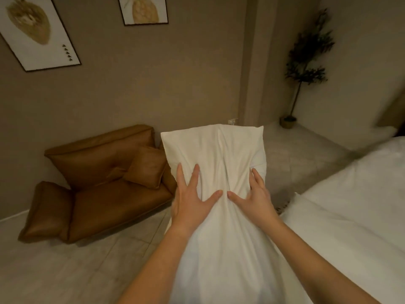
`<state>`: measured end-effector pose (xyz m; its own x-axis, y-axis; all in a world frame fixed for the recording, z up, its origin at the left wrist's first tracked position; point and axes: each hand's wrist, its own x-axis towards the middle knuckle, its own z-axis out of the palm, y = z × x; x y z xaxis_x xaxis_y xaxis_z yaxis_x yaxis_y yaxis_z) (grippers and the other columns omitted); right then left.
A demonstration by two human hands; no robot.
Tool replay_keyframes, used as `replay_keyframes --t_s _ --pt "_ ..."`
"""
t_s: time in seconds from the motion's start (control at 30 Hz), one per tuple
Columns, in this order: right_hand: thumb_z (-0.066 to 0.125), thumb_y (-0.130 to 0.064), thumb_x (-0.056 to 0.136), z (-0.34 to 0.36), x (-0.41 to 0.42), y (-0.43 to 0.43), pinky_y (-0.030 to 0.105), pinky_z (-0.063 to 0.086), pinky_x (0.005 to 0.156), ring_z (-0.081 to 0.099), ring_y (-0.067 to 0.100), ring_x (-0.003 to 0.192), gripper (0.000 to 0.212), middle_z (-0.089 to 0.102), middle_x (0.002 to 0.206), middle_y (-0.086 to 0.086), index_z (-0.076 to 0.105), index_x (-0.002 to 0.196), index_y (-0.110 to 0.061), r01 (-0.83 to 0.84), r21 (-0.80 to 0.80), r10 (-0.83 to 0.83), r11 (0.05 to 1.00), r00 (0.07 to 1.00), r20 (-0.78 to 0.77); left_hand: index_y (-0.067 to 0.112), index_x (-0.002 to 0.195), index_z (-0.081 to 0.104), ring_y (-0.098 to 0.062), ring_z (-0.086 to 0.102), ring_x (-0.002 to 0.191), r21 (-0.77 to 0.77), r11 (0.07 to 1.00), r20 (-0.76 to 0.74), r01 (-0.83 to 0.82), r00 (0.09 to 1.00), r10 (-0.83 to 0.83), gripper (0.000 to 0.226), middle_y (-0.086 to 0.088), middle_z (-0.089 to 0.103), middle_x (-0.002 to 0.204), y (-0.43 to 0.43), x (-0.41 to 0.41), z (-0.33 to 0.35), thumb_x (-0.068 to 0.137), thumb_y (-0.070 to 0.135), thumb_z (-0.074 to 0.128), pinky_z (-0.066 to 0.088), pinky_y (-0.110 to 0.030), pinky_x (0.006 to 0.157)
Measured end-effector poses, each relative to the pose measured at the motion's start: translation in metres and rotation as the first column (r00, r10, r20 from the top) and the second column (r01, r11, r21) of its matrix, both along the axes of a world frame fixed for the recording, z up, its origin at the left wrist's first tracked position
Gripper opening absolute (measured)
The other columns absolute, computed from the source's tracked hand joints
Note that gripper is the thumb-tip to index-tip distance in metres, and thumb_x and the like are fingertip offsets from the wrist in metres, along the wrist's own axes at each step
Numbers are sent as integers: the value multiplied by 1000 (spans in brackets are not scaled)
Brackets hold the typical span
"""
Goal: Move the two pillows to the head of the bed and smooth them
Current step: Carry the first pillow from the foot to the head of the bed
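A framed print of a golden lion's head on white (pixel 37 29) hangs tilted in the upper left of the frame, and a second framed print in the same golden tone (pixel 143 9) is cut off by the top edge, left of centre. Below them, in the lower left, a low tan leather sofa (pixel 98 198) stands against the beige wall on the pale tiled floor (pixel 65 270), with a small square tan leather cushion (pixel 146 170) leaning on its seat at the right end.

The plump white fabric pillow (pixel 214 150) fills the centre of the frame, held upright in the air in front of the sofa's right end, with its top corners level with the sofa back and its lower part running down out of the bottom edge between the two bare forearms. The left hand (pixel 190 198) grips the pillow's left side: two fingers lie spread on its front, the thumb points toward the middle, and the other fingers wrap round the left edge. The right hand (pixel 256 194) grips the right side, with its fingers dug in by the right edge and its thumb pointing inward. The two thumb tips nearly meet, and the cloth bunches into creases between them.

In the upper right a tall dark-leaved plant in a round pot (pixel 306 62) stands in the corner. A bed covered in white bedding (pixel 355 205) fills the right and lower right, just beside the right forearm.
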<state>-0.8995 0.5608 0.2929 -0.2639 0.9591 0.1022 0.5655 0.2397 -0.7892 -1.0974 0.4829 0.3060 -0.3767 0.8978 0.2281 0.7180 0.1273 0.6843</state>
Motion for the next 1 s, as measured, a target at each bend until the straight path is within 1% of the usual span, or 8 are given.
replay_keyframes --t_s 0.1,0.23,0.33,0.43,0.57,0.73,0.87,1.0 --pt "75 -66 88 2 -29 39 46 22 131 20 25 162 112 8 179 -5 14 172 -23 75 2 -75 997 997 15 54 166 10 -19 25 158 -19 999 -18 47 999 -48 108 25 -23 171 51 -34 6 79 89 64 46 -46 116" --pt "75 -67 88 -19 -52 88 41 20 130 19 26 162 114 8 179 -5 12 172 -23 149 -18 -149 989 989 28 50 167 13 -19 22 160 -39 991 -14 128 992 -129 107 24 -19 172 118 -58 -14 80 86 65 41 -42 117" --pt "72 -70 87 -39 -60 135 43 19 131 18 26 163 113 10 179 -2 13 172 -23 194 -33 -192 980 979 67 47 168 17 -19 24 160 -66 983 -33 170 984 -173 107 22 -15 173 172 -67 -33 80 87 64 42 -42 116" --pt "72 -67 90 -51 -65 188 43 17 131 17 25 163 111 12 179 4 14 171 -17 224 -36 -219 974 970 106 44 168 19 -19 23 161 -116 971 -49 211 975 -217 107 18 -13 175 232 -70 -43 81 86 64 39 -42 118" --pt "71 -66 91 -47 -62 259 44 18 131 14 23 164 110 16 178 9 15 171 -14 289 -44 -282 956 952 122 42 168 24 -24 28 159 -160 944 -84 289 949 -304 107 16 -7 176 320 -70 -40 80 89 61 41 -45 118" --pt "71 -67 91 -21 -46 338 43 21 131 21 29 162 111 16 178 9 16 171 -13 393 -49 -385 918 915 120 41 165 31 -28 25 160 -127 912 -30 390 917 -397 110 24 -4 172 434 -58 -29 73 95 58 39 -51 123" --pt "70 -64 93 -9 -30 393 45 20 131 21 30 162 107 14 178 7 15 171 -15 482 -15 -477 876 871 113 43 166 28 -26 22 160 -104 863 -21 494 866 -499 110 26 -5 171 512 -37 -25 74 95 57 35 -50 125" --pt "70 -66 92 -15 -11 456 49 24 131 24 34 161 108 13 178 3 15 171 -19 571 -12 -567 821 817 100 44 166 27 -27 24 159 -105 811 -41 575 813 -581 107 23 -5 173 592 -13 -27 76 93 58 37 -49 122"
